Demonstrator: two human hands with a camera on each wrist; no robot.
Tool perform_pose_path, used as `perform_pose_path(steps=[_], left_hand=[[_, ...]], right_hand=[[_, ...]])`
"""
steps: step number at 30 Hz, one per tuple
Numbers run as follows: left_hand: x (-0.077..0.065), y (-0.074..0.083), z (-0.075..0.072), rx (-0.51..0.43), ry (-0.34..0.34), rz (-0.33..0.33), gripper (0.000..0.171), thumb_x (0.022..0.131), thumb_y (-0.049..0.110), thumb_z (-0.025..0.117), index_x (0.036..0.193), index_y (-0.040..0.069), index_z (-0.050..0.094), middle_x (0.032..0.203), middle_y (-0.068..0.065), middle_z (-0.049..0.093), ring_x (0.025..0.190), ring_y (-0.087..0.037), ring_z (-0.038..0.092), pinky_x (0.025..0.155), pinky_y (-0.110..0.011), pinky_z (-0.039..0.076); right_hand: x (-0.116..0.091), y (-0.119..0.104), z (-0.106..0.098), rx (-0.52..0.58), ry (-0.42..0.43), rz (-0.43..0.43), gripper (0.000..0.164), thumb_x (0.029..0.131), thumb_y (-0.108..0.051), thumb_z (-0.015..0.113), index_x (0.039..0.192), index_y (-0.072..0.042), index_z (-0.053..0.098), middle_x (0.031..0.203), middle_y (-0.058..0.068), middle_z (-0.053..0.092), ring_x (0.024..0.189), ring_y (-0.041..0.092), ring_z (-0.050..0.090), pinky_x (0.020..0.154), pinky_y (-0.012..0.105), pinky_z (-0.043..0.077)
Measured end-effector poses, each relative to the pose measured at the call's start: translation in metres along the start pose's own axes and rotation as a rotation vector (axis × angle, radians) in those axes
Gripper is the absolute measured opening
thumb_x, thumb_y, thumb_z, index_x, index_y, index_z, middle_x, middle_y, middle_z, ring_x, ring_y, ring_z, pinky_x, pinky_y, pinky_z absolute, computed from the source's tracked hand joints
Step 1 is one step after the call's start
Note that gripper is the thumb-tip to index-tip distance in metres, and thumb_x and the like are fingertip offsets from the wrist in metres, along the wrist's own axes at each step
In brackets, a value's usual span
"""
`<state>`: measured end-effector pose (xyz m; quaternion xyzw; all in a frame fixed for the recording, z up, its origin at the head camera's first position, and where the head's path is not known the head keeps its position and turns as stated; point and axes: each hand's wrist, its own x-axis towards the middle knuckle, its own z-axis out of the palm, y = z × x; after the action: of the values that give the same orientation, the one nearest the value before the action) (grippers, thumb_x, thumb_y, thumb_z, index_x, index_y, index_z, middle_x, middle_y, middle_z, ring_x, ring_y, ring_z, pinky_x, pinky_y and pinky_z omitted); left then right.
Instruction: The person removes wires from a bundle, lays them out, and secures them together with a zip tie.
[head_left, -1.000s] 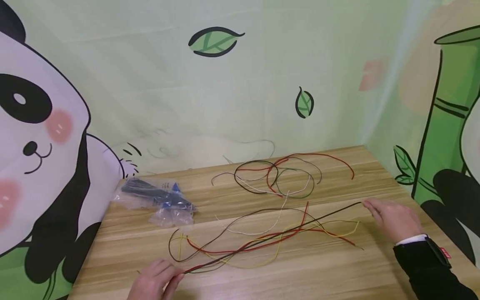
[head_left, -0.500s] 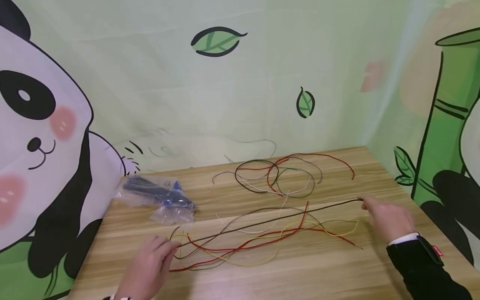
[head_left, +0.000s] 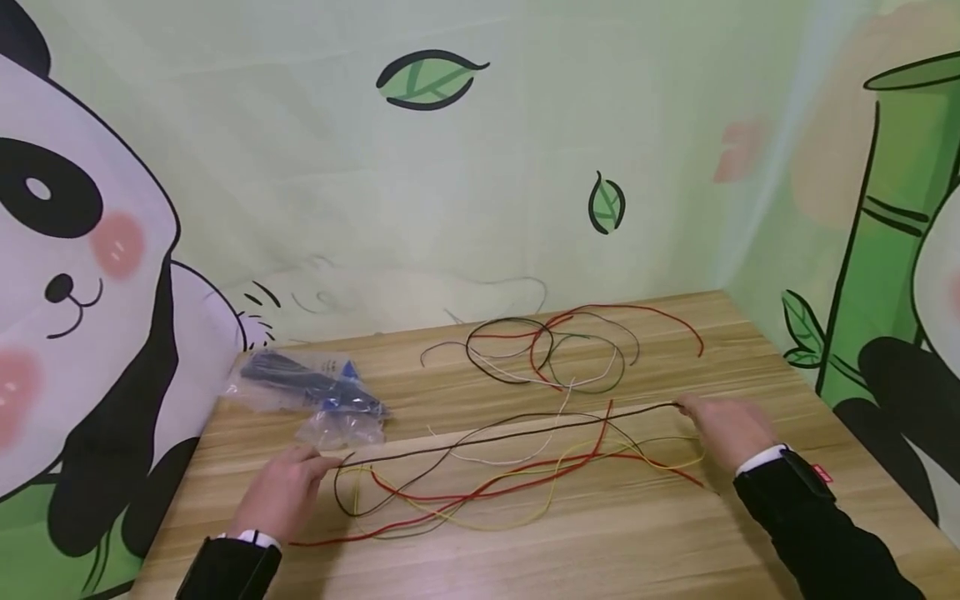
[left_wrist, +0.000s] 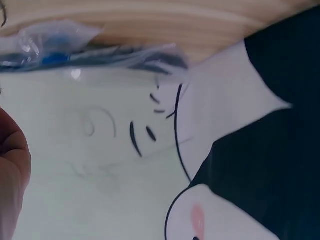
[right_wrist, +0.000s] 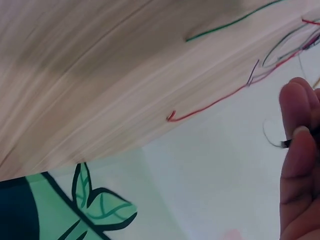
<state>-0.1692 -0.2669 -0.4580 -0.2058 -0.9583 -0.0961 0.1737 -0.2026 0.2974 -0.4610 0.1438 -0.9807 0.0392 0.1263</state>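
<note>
A thin black wire (head_left: 517, 434) stretches nearly straight between my two hands in the head view. Thumb and fingers of my left hand (head_left: 288, 492) pinch its left end. At the other end, my right hand (head_left: 731, 429) pinches it; a short dark tip (right_wrist: 285, 144) pokes out between thumb and finger in the right wrist view. Beneath and in front of the held wire, a loose group lies on the wooden table (head_left: 585, 550): red wires (head_left: 322, 543), a yellow wire (head_left: 495, 528), a white wire (head_left: 487, 462) and a dark curved one. Only the left hand's edge (left_wrist: 12, 170) shows in the left wrist view.
Toward the back, a second tangle holds a black loop (head_left: 467, 346), a red wire (head_left: 652, 307) and a green loop (head_left: 600, 392). A clear plastic bag (head_left: 341, 429) with dark and blue contents lies at back left. Panda-printed fabric (head_left: 300, 208) hangs behind the table.
My left hand has moved up and away with the black wire's left end, off the red wire's end. My right hand has shifted left. The held wire now lies flatter across the view.
</note>
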Motion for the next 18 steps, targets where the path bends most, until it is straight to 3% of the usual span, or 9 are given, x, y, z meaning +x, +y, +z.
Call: perform_pose_path(steps=[6,12,18], left_hand=[[-0.005,-0.011,0.017,-0.032,-0.03,-0.062,0.021,0.077,-0.005,0.074,0.092,0.011,0.076,0.077,0.0,0.065,0.072,-0.022,0.063,0.066,-0.04,0.052],[-0.01,-0.012,0.027,-0.063,-0.083,-0.066,0.023,0.075,-0.006,0.074,0.091,0.011,0.076,0.078,0.001,0.065,0.072,-0.02,0.063,0.068,-0.04,0.052],[-0.014,-0.012,0.033,-0.071,-0.161,-0.081,0.025,0.074,-0.008,0.071,0.091,0.009,0.076,0.079,0.0,0.066,0.075,-0.021,0.063,0.072,-0.04,0.052]], right_hand=[[0.007,-0.006,0.014,-0.015,-0.023,-0.028,0.03,0.078,0.008,0.07,0.102,-0.009,0.071,0.088,0.01,0.073,0.075,0.029,0.069,0.057,0.044,0.051],[0.006,-0.009,0.022,0.001,-0.031,-0.01,0.017,0.082,-0.002,0.071,0.096,-0.011,0.074,0.086,0.009,0.073,0.075,0.031,0.069,0.058,0.047,0.051],[0.004,-0.013,0.026,0.038,-0.065,-0.016,0.016,0.079,0.001,0.071,0.089,-0.01,0.074,0.085,0.009,0.072,0.078,0.032,0.068,0.065,0.048,0.052]])
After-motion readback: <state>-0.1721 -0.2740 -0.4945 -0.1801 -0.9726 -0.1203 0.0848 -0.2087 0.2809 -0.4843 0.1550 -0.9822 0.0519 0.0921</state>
